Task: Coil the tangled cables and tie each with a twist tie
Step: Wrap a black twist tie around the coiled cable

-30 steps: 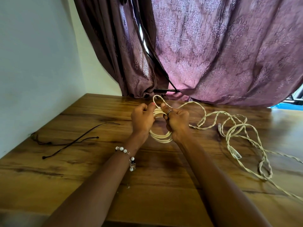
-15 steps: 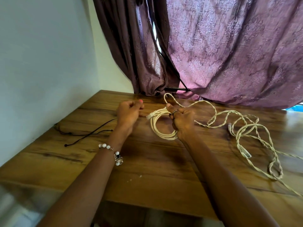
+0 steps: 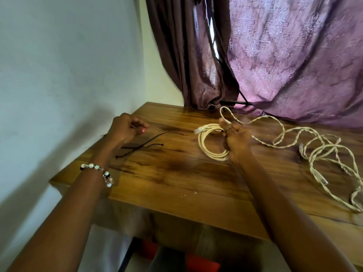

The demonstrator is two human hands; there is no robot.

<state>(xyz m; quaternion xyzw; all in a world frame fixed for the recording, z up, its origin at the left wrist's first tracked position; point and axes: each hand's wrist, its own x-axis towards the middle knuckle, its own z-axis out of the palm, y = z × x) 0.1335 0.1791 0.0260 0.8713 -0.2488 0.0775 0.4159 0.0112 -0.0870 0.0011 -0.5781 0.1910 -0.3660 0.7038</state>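
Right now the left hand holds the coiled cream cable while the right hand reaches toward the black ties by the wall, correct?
Hands are swapped. The head view shows the right hand holding the coiled cream cable, while the left hand reaches toward the black ties by the wall.

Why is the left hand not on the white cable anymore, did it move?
Yes. The left hand let go of the coiled white cable and moved left along the wooden table, toward the black twist ties near the wall.
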